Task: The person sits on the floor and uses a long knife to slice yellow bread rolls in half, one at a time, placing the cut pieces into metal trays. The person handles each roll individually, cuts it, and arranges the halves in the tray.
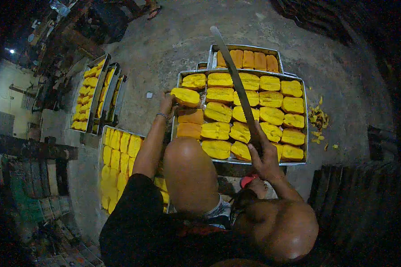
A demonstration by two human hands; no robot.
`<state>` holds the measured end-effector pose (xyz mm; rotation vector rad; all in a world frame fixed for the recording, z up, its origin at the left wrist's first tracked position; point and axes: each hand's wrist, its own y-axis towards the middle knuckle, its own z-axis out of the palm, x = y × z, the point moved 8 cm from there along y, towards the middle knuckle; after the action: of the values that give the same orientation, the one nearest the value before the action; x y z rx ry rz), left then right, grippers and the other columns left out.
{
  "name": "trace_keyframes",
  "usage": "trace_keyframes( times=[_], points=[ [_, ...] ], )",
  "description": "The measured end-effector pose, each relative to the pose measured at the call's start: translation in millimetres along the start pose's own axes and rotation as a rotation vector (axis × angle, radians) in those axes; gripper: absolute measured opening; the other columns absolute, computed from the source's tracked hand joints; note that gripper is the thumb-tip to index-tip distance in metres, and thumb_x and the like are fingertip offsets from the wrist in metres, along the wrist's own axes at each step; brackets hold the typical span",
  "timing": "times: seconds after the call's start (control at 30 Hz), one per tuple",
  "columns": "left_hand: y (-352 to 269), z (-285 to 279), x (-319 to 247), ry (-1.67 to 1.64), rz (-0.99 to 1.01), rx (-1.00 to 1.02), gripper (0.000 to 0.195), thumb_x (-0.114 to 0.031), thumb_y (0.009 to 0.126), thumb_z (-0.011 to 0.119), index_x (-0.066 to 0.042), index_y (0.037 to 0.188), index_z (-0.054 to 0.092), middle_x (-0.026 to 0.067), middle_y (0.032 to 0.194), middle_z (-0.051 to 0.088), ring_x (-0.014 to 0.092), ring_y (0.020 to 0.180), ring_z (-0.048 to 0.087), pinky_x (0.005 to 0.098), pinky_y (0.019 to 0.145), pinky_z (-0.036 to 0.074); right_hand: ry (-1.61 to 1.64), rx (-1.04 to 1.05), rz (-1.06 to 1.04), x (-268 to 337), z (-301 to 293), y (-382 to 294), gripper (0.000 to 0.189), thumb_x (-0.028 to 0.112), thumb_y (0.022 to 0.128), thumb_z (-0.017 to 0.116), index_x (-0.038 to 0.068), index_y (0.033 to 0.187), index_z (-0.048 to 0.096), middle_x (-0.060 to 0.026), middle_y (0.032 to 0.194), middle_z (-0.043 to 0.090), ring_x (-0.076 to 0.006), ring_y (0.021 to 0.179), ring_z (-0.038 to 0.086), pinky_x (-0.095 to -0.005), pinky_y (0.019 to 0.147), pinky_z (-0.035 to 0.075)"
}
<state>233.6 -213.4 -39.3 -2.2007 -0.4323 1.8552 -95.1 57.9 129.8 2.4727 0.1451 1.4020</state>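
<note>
In my right hand (267, 157) is the handle of a long serrated bread knife (235, 75), its blade pointing away over a metal tray (305, 116). That tray holds rows of bread loaves (219, 95), most showing a yellow top face. My left hand (168, 101) holds one yellow-faced loaf (186, 97) by its left end, at the tray's left side. Just below this loaf, two loaves with smooth orange-brown tops (189, 130) lie in the tray. The fingers under the held loaf are partly hidden.
Another tray (245, 46) of brown-topped loaves lies beyond. A tray of yellow loaves (115, 158) is at the left, with several tilted trays (98, 96) farther off. Yellow and brown crust scraps (318, 118) lie on the concrete floor at the right. My bent knee (188, 167) is beside the near tray edge.
</note>
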Motion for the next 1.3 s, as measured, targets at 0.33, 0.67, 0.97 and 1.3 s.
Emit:
trace_keyframes(
  times=[0.33, 0.67, 0.97, 1.3],
  points=[
    [30.9, 38.4, 42.5, 1.169, 0.099, -0.032, 0.085, -0.035, 0.075, 0.071, 0.001, 0.139, 0.029, 0.0281, 0.103, 0.062, 0.041, 0.094, 0.062, 0.0465, 0.086, 0.050, 0.174, 0.156, 0.275, -14.6, 8.0, -5.4, 0.061, 0.002, 0.088, 0.054, 0.005, 0.144, 0.031, -0.0227, 0.128, 0.055, -0.0313, 0.114, 0.058, -0.0335, 0.092, 0.045],
    [-23.5, 53.7, 2.8, 1.481, 0.632, 0.398, 0.064, -0.038, 0.067, 0.079, -0.001, 0.113, 0.055, 0.0180, 0.100, 0.064, 0.031, 0.091, 0.065, 0.0404, 0.080, 0.053, 0.164, 0.323, 0.168, -14.6, 27.0, -8.9, 0.065, 0.004, 0.086, 0.052, 0.008, 0.146, 0.028, -0.0251, 0.116, 0.058, -0.0387, 0.099, 0.060, -0.0438, 0.088, 0.047],
    [-82.4, 92.0, -100.9, -0.260, 0.107, 0.547, 0.048, -0.013, 0.074, 0.071, 0.000, 0.117, 0.052, 0.0099, 0.102, 0.062, 0.020, 0.087, 0.063, 0.0335, 0.074, 0.053, 0.242, 0.152, 0.025, -0.2, 24.8, -1.5, 0.060, 0.006, 0.088, 0.052, 0.004, 0.144, 0.029, -0.0246, 0.135, 0.046, -0.0401, 0.114, 0.054, -0.0417, 0.096, 0.044],
    [-179.9, 147.1, -203.2, 0.205, 1.475, 0.826, 0.083, -0.015, 0.067, 0.082, -0.018, 0.134, 0.033, 0.0193, 0.126, 0.050, 0.030, 0.113, 0.054, 0.0397, 0.090, 0.048, 0.178, -0.173, 0.100, -16.5, -5.5, -11.3, 0.064, 0.004, 0.089, 0.056, 0.003, 0.145, 0.025, -0.0131, 0.093, 0.065, -0.0176, 0.080, 0.063, -0.0311, 0.074, 0.050]
  ],
)
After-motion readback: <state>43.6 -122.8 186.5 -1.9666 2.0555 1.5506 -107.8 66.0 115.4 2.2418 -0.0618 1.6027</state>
